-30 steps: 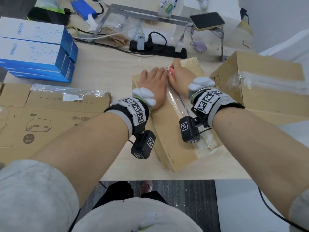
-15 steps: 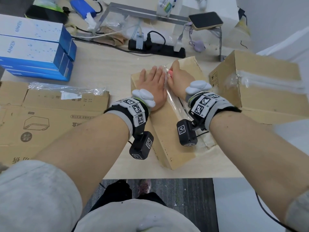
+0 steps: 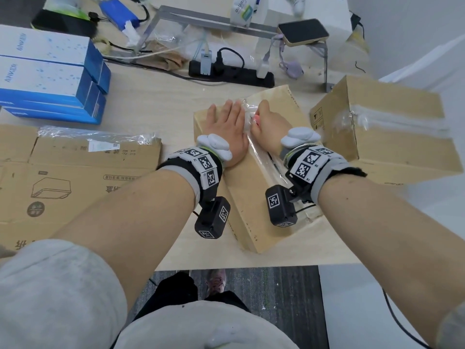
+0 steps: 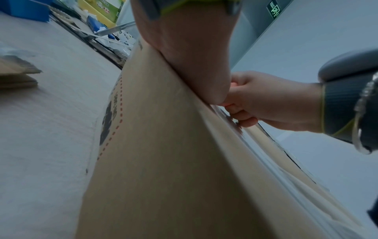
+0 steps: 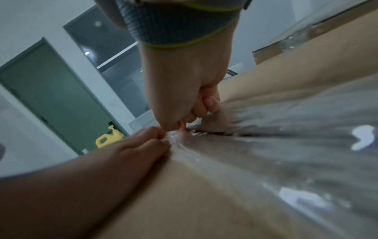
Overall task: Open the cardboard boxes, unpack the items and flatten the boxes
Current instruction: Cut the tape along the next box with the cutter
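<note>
Best done keeping the left hand flat, fingers straight, pressing the cardboard box that lies just left of the taped box, while the right hand, curled round something pink, runs along the clear tape seam.

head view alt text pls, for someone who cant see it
A left hand presses flat on a taped cardboard box while the right hand pinches the clear tape along its top seam. Flattened cardboard lies left, another sealed box right.
</note>
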`<move>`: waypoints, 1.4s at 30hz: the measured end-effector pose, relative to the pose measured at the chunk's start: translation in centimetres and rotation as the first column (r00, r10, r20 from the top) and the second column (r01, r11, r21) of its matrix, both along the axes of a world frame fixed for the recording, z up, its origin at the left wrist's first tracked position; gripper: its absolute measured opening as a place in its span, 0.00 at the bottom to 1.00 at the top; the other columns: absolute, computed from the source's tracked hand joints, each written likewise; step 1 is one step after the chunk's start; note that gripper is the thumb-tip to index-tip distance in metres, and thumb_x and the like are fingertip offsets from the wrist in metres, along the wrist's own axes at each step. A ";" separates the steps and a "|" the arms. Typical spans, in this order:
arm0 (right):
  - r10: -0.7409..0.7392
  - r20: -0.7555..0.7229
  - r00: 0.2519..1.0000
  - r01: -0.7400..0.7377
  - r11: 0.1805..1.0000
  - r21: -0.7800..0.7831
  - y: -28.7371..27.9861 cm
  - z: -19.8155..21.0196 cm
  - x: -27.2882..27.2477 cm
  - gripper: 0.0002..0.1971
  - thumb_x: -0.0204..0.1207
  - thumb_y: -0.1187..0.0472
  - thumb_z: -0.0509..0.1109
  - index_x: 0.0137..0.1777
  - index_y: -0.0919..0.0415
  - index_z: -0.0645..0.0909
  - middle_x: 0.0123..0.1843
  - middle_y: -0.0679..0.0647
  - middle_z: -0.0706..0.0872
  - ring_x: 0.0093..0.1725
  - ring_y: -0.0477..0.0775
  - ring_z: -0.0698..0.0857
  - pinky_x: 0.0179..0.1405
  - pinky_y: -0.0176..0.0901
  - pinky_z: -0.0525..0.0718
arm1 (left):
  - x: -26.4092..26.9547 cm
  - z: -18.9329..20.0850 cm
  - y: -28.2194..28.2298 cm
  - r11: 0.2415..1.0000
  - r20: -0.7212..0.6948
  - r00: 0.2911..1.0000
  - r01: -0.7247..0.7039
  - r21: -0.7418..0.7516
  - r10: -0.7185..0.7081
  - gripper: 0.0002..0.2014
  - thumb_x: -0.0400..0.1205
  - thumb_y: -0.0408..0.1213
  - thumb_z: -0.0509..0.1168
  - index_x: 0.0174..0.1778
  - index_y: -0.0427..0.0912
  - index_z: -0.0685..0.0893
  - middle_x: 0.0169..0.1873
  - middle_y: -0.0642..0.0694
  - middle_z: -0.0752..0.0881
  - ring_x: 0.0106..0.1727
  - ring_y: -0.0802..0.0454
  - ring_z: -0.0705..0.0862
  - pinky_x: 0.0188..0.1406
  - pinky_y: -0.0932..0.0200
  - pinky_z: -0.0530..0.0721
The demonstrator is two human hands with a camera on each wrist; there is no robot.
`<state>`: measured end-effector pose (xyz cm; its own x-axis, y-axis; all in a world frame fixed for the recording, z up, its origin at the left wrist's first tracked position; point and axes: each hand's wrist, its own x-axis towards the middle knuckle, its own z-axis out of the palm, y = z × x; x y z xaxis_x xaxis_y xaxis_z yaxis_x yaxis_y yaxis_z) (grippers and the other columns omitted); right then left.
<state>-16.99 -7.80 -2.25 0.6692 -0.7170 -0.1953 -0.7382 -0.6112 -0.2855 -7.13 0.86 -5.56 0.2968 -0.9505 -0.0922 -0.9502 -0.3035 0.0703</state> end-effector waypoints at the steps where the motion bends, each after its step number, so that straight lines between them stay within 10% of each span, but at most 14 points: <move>1: -0.001 0.001 1.000 0.001 1.000 0.002 0.1 -0.1 0.0 0.13 0.84 0.59 0.55 0.62 0.67 0.65 0.41 0.61 0.81 0.35 0.61 0.78 0.34 0.47 0.70 | 0.0 0.0 0.0 1.000 0.007 1.000 0.002 0.000 -0.002 0.29 0.87 0.46 0.43 0.85 0.40 0.50 0.84 0.45 0.52 0.85 0.47 0.48 0.81 0.39 0.46; 19: -0.056 -0.011 0.998 0.057 0.997 0.057 1.6 0.5 -1.6 0.13 0.82 0.61 0.57 0.62 0.68 0.66 0.42 0.59 0.79 0.39 0.61 0.78 0.37 0.48 0.71 | -0.2 0.3 0.3 0.999 -0.053 0.998 0.042 -0.014 -0.043 0.28 0.88 0.45 0.43 0.85 0.44 0.48 0.84 0.41 0.49 0.85 0.42 0.45 0.81 0.36 0.42; 27: -0.273 0.338 0.901 0.246 0.962 0.122 1.4 1.0 -2.7 0.11 0.81 0.58 0.62 0.59 0.64 0.71 0.47 0.53 0.82 0.45 0.54 0.80 0.41 0.41 0.71 | -0.1 0.8 1.0 0.995 -0.068 0.995 0.067 -0.071 -0.072 0.26 0.87 0.45 0.45 0.83 0.43 0.58 0.83 0.45 0.57 0.84 0.44 0.51 0.80 0.35 0.46; 42: -0.008 0.207 0.978 -0.001 0.999 0.042 -1.8 0.8 1.6 0.11 0.82 0.57 0.59 0.60 0.62 0.69 0.42 0.54 0.82 0.43 0.60 0.83 0.44 0.50 0.79 | 0.1 0.4 0.6 0.992 -0.072 0.996 0.039 -0.116 -0.048 0.25 0.86 0.46 0.46 0.79 0.43 0.65 0.80 0.49 0.65 0.83 0.47 0.57 0.80 0.36 0.48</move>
